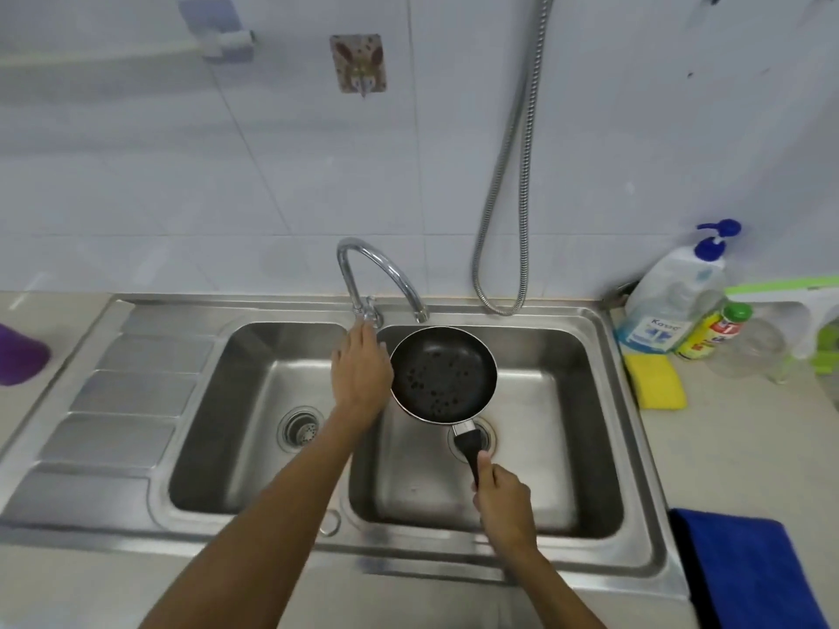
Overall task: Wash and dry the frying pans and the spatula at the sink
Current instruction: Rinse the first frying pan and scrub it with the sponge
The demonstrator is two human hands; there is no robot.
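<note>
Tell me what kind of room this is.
Most likely a home kitchen: a stainless double-bowl sink with a curved tap, soap bottles and a yellow sponge on the counter beside it, and the right hand holding a frying pan over the sink.

Pump bottle [675,295] label — roughly "Kasne".

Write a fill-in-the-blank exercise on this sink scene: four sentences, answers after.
1. The right hand grips the frying pan by its ____.
2. The frying pan is held over the ____ basin of the sink.
3. The sponge on the counter beside the sink is ____.
4. The folded towel at the near right corner is ____.

Answers: handle; right; yellow; blue.
</note>
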